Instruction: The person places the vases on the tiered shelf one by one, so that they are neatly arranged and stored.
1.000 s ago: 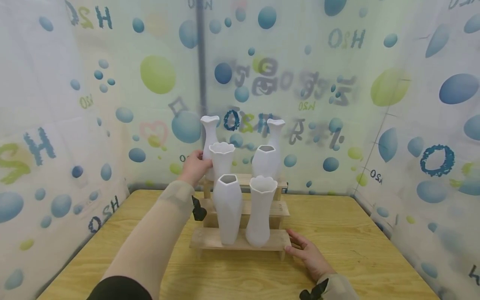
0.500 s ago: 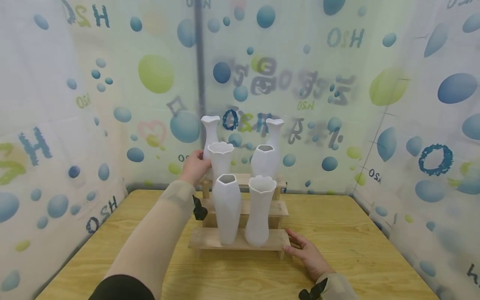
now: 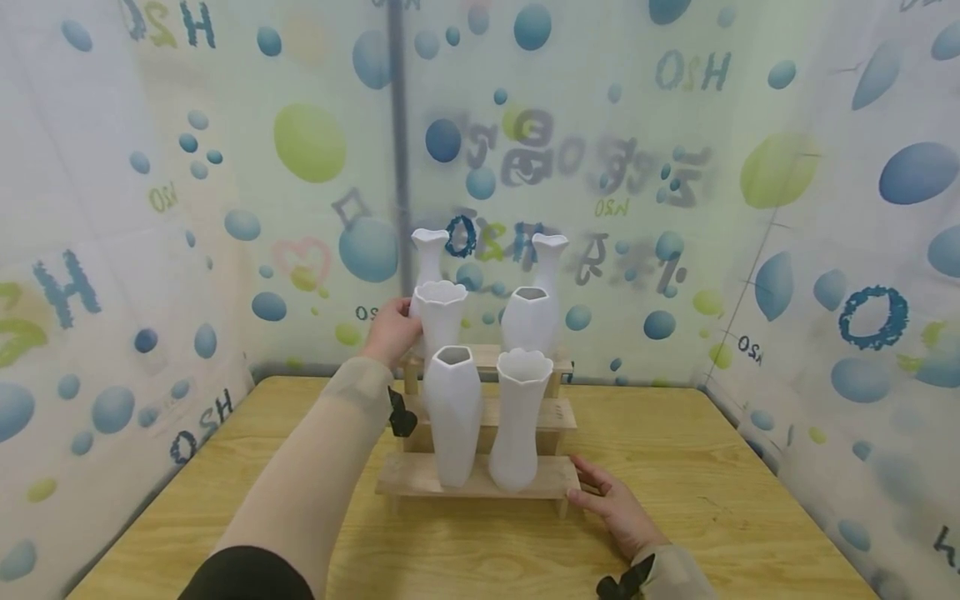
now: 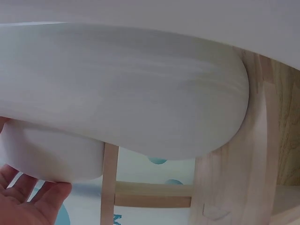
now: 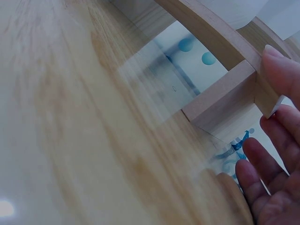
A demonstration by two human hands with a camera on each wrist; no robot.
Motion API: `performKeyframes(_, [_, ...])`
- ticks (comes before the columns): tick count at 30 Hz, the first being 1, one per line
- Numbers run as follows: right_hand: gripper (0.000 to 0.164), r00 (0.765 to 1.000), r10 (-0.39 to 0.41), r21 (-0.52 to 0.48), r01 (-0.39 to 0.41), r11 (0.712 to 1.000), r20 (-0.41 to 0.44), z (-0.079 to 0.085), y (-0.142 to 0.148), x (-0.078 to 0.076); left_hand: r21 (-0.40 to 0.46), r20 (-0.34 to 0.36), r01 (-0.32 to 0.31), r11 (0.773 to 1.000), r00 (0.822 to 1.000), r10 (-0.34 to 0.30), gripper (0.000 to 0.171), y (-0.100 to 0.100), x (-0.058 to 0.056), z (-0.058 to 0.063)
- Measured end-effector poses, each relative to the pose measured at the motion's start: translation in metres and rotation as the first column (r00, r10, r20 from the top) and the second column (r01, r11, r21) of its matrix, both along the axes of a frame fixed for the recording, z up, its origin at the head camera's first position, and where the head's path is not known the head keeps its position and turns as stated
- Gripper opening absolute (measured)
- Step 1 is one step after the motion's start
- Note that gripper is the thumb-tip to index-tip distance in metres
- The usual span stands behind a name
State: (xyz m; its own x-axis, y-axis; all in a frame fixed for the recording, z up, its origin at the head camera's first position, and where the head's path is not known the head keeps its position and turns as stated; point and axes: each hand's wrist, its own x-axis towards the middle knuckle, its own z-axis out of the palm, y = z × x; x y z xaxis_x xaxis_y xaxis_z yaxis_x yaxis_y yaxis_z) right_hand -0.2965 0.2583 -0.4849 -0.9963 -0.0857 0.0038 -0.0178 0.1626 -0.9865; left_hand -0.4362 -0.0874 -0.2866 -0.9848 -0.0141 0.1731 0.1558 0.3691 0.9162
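Note:
A three-step wooden stand [image 3: 397,477] bears several white vases. At the top left, my left hand [image 3: 393,332] grips the lower body of a tall flared vase [image 3: 431,258]. In the left wrist view its fingers [image 4: 47,199] lie against that vase's base [image 4: 56,152], while a nearer scalloped vase [image 4: 122,84] covers much of it. My right hand [image 3: 618,510] holds the right end of the bottom step, thumb on top, as the right wrist view shows. Two vases, one five-sided [image 3: 454,417] and one scalloped [image 3: 516,425], stand on that bottom step.
Another flared vase [image 3: 550,254] stands at the top right, behind a five-sided vase [image 3: 531,321]. On the left, a scalloped vase [image 3: 442,317] stands before my left hand. The stand sits on a wooden table [image 3: 675,450], with patterned curtains [image 3: 315,208] around it.
The flared vase in my left hand has shifted slightly right, and its neck leans less to the left. My right hand stays at the stand's end.

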Motion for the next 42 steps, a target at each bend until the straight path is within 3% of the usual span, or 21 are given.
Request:
performKeyframes(8, [0.066, 1.000, 0.003, -0.017, -0.003, 1.000, -0.002, -0.001, -0.002, -0.001, -0.006, 0.010, 0.003, 1.000, 1.000, -0.003, 0.058, -0.002, 0.006, 0.001])
performKeyframes(19, [0.065, 1.000, 0.003, -0.023, -0.003, 1.000, 0.001, -0.001, -0.003, -0.003, 0.013, 0.005, 0.060, 0.998, 0.998, -0.060, 0.064, -0.008, 0.002, -0.008])
performKeyframes(23, [0.065, 1.000, 0.014, -0.026, -0.014, 1.000, -0.004, -0.001, -0.002, -0.003, 0.029, 0.036, 0.061, 0.998, 0.997, -0.062, 0.068, -0.012, 0.002, -0.013])
performKeyframes(31, [0.065, 0.999, 0.024, -0.031, -0.025, 0.999, -0.022, 0.001, -0.001, -0.003, 0.076, 0.006, 0.071, 0.995, 0.997, -0.072, 0.069, -0.018, 0.005, -0.028])
performKeyframes(42, [0.060, 1.000, -0.014, -0.063, 0.013, 0.998, -0.021, 0.002, 0.000, -0.004, 0.150, 0.021, -0.003, 0.989, 1.000, 0.000, 0.086, -0.029, 0.021, -0.050])
